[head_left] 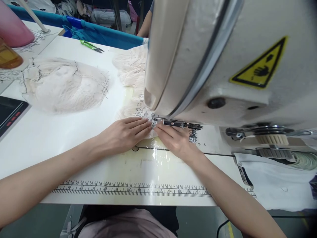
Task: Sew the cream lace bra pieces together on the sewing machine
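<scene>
My left hand (123, 134) lies flat on the white table, fingers stretched out and pressing a pale lace piece (138, 110) toward the needle area. My right hand (177, 140) rests beside it, fingers extended onto the same lace just under the presser foot (170, 123) of the sewing machine (223, 59). The fingertips of both hands nearly meet at the lace's edge. The machine head hides the far part of the lace.
A heap of pale lace pieces (63, 84) lies at the left. Green thread snips (91, 45) sit farther back. A dark control panel (10, 114) is at the left edge, a printed ruler (128, 189) along the table front, another person's arm (145, 24) behind the machine.
</scene>
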The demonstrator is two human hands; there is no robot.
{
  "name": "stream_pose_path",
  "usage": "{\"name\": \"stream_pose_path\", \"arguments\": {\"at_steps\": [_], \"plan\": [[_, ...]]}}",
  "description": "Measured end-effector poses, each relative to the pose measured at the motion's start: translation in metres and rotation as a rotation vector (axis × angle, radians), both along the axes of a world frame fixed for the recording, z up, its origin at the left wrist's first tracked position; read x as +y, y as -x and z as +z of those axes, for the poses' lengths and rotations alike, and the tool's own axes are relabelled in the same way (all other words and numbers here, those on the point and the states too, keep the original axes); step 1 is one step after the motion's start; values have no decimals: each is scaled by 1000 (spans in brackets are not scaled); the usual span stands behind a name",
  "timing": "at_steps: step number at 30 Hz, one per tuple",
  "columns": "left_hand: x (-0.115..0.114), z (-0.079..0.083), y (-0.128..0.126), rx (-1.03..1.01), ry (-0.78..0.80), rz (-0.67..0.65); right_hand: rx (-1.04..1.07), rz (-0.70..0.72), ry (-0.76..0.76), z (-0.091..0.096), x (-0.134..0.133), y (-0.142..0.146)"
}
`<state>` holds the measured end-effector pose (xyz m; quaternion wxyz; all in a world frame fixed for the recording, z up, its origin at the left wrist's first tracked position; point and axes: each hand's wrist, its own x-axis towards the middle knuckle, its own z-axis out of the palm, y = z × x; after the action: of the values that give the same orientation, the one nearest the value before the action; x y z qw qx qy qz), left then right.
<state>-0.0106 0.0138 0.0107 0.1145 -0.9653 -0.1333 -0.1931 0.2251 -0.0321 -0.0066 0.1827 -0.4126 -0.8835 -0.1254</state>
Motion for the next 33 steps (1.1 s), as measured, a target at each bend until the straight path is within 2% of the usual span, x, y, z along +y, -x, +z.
{"name": "stream_pose_path", "arguments": {"at_steps": [8,12,16,18,20,22,25,29,33], "plan": [[4,3,0,-37,-10,19,13,30,-64,1,0,4],[-3,5,-2,-63,38,122,90,63,-18,2,1,6],[-13,9,-2,-93,247,364,219,134,135,6,0,11],[-15,11,0,-78,400,373,287,181,198,9,-1,13],[-16,12,1,-101,486,307,336,218,214,10,-3,14],[-17,13,2,-154,467,239,344,225,189,10,-5,14],[-18,12,0,-204,358,182,300,228,97,11,-6,15],[-20,11,-2,-207,265,165,274,313,-40,15,-7,19],[-21,13,-3,-173,148,156,317,357,-94,17,-8,19]]}}
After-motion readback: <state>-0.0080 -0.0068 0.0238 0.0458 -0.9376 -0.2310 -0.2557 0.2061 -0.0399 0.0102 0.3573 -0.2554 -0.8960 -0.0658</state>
